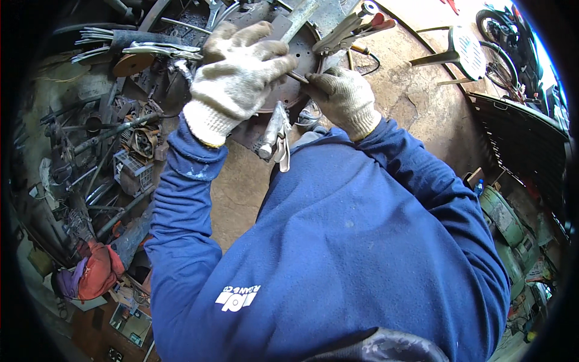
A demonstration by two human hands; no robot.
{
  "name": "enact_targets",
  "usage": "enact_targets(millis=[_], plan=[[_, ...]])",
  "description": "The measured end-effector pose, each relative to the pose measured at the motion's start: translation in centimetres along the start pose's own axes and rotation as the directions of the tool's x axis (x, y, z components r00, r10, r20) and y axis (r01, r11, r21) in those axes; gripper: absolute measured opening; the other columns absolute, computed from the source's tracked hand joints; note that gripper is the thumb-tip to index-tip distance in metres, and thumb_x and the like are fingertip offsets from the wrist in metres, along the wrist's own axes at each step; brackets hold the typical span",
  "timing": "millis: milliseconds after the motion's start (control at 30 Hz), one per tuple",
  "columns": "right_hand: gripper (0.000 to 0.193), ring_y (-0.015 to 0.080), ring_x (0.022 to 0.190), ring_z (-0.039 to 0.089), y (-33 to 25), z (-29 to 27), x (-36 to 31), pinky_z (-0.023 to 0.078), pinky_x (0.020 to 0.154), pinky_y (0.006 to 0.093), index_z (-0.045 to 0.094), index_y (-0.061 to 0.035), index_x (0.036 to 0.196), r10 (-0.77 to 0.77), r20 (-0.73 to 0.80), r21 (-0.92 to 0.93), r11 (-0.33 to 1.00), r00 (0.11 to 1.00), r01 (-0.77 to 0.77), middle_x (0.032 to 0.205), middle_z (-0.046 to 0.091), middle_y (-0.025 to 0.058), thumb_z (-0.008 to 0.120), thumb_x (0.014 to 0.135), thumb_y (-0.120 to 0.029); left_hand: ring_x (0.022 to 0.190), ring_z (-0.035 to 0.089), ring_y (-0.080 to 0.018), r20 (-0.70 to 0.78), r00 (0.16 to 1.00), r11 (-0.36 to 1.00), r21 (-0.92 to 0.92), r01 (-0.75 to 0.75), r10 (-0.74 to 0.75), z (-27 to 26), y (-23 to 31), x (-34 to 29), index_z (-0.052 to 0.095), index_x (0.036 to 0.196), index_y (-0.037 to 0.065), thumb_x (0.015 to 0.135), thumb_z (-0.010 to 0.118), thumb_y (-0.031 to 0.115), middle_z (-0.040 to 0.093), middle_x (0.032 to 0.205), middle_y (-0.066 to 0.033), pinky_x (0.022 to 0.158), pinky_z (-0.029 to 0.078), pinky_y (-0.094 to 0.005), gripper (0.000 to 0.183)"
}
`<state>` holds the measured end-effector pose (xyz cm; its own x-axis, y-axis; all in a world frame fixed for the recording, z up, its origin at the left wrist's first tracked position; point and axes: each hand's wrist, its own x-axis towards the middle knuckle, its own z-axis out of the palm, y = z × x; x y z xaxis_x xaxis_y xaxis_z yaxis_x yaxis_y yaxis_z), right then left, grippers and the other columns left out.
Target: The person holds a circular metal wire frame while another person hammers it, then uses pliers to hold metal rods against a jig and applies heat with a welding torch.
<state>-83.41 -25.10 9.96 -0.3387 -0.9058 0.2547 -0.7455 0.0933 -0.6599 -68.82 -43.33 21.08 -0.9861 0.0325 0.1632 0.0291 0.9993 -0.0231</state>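
Note:
Both my hands wear off-white knit gloves with grey-stained fingers. My left hand (238, 75) lies palm down with its fingers stretched and apart, reaching over a round dark metal plate (304, 51) with small holes. At the plate's right side, my right hand (345, 99) is closed, its thumb and fingers pinching a thin metal rod (298, 77). The rod's far end runs toward the left hand's fingers, where I cannot see it. Clamping pliers (283, 148) grip the plate's near edge beside a short metal bar (272, 130). A flat metal bar (300, 18) crosses the plate's far part.
Pliers with reddish handles (377, 25) stand right of the plate. More clamping pliers (163, 49) and a bundle of rods (96, 37) lie left. Scrap metal and a crate (134, 169) crowd the left floor. A white-seated chair (465, 54) and a motorcycle (512, 36) stand far right.

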Motion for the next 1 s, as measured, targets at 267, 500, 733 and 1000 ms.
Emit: enact_targets(millis=[267, 500, 733, 1000], plan=[[0.042, 0.0268, 0.082, 0.073, 2.5, -1.1, -1.5, 0.058, 0.073, 0.0373, 0.073, -0.0083, 0.120, 0.123, 0.027, 0.278, 0.952, 0.992, -0.125, 0.097, 0.072, 0.0141, 0.083, 0.086, -0.030, 0.123, 0.063, -0.0244, 0.035, 0.996, 0.994, -0.068, 0.080, -0.078, 0.5, 1.0, 0.7, 0.079, 0.105, 0.021, 0.073, 0.078, 0.010, 0.075, 0.113, 0.0044, 0.103, 0.046, -0.0452, 0.034], [0.032, 0.0186, 0.092, 0.073, 6.7, -2.3, -6.3, 0.059, 0.080, 0.0296, 0.074, -0.0026, 0.118, 0.328, -0.055, 0.382, 0.880, 0.943, -0.284, 0.104, 0.073, 0.0119, 0.082, 0.088, -0.014, 0.125, 0.062, -0.0294, 0.087, 0.989, 0.985, -0.114, 0.127, -0.117, 0.9, 1.2, 0.8, 0.078, 0.105, 0.021, 0.078, 0.078, 0.013, 0.075, 0.113, 0.0021, 0.103, 0.046, -0.0483, 0.028], [0.031, 0.0213, 0.072, 0.069, 3.5, -2.0, -2.8, 0.056, 0.063, 0.0325, 0.077, -0.0072, 0.108, 0.029, -0.036, 0.246, 0.969, 0.999, -0.019, 0.085, 0.070, 0.0096, 0.087, 0.082, -0.018, 0.129, 0.059, -0.0306, 0.125, 0.991, 0.991, -0.119, 0.069, -0.054, 0.8, 0.4, 0.9, 0.077, 0.109, 0.021, 0.075, 0.077, 0.009, 0.074, 0.117, 0.0021, 0.106, 0.042, -0.0488, 0.036], [0.016, 0.0337, 0.068, 0.068, 0.2, -1.1, -0.1, 0.053, 0.059, 0.0466, 0.070, -0.0120, 0.086, -0.056, 0.047, -0.076, 0.995, 0.997, 0.060, 0.072, 0.063, 0.0124, 0.073, 0.086, -0.027, 0.121, 0.062, -0.0273, 0.044, 0.996, 0.990, -0.111, 0.087, -0.083, 1.2, 0.8, 0.6, 0.078, 0.106, 0.022, 0.067, 0.075, 0.007, 0.073, 0.114, 0.0055, 0.101, 0.045, -0.0472, 0.042]])
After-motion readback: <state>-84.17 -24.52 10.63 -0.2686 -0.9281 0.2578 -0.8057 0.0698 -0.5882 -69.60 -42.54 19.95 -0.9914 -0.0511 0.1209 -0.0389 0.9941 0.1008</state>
